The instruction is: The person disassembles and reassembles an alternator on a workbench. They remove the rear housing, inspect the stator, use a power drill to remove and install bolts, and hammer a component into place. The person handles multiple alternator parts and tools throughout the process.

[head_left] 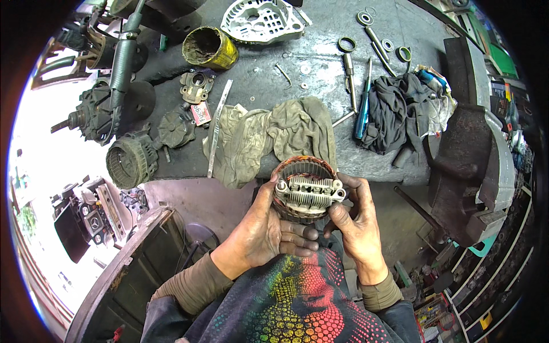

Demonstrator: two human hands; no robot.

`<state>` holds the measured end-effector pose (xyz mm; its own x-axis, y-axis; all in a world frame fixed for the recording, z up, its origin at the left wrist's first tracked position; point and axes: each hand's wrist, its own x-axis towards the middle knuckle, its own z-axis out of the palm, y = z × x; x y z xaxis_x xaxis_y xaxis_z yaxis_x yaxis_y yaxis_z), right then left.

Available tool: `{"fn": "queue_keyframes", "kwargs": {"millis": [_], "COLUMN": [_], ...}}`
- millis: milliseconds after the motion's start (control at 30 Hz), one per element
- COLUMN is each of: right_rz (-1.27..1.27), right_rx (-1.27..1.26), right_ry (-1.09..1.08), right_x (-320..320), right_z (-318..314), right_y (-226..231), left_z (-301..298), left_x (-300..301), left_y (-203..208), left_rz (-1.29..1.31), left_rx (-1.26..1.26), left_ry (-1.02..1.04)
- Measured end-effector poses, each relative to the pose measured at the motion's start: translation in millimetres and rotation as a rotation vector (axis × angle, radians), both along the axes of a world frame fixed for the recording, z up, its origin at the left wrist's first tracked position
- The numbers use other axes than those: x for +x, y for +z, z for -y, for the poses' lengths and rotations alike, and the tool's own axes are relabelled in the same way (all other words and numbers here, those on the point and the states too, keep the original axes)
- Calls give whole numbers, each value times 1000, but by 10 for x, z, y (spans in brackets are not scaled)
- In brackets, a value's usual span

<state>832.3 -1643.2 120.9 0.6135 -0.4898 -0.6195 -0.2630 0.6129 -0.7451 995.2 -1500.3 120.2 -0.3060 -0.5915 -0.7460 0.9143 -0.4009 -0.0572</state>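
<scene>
From my remote station I check clearances from left to right. The housing (131, 160) sits at the front left corner of the bench (260, 86), its lower rim overlapping the front edge in my view. Below it, the box (131, 280) presents a long slanted rim; I see a gap between its upper corner and the bench. The strip (220, 128) lies along the left side of the olive cloth (303, 123), and both reach the front edge. Bench surface shows between the olive cloth and the screwdriver (362, 117), with a short rod in that passage. The dark cloth (389, 111) bounds it at right. The frame (466, 148) extends below the bench edge; room remains between it and the right wrist, crossed by a slanting bar (416, 210).

The stator (306, 167) is at the bench's front edge in my view, held between both hands, with the rectifier (311, 193) facing up. I observe the left hand (260, 228) clamped on its left side: thumb raised along the wall, palm turned inward, fingers extended rightward beneath. The right hand (357, 220) grips the right side, thumb at the lower right, index finger bent behind. Both forearms enter from below, angled inward.
</scene>
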Motion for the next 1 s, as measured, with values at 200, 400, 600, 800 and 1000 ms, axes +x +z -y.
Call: {"fn": "queue_keyframes", "kwargs": {"millis": [200, 400, 600, 800, 1000], "right_rz": [-5, 78, 249, 349, 429], "right_rx": [-53, -60, 2, 8, -23], "right_ry": [14, 12, -61, -90, -52], "right_x": [-7, -13, -32, -35, -42], "right_z": [19, 26, 3, 0, 5], "right_y": [93, 120, 114, 81, 76], "left_z": [11, -2, -13, -51, -71], "left_x": [17, 45, 77, 133, 135], "left_y": [37, 32, 62, 176, 261], "left_rz": [10, 5, 124, 126, 222], "left_rx": [-12, -68, -152, -247, -199], "left_ry": [-9, -12, 1, 177, 187]}}
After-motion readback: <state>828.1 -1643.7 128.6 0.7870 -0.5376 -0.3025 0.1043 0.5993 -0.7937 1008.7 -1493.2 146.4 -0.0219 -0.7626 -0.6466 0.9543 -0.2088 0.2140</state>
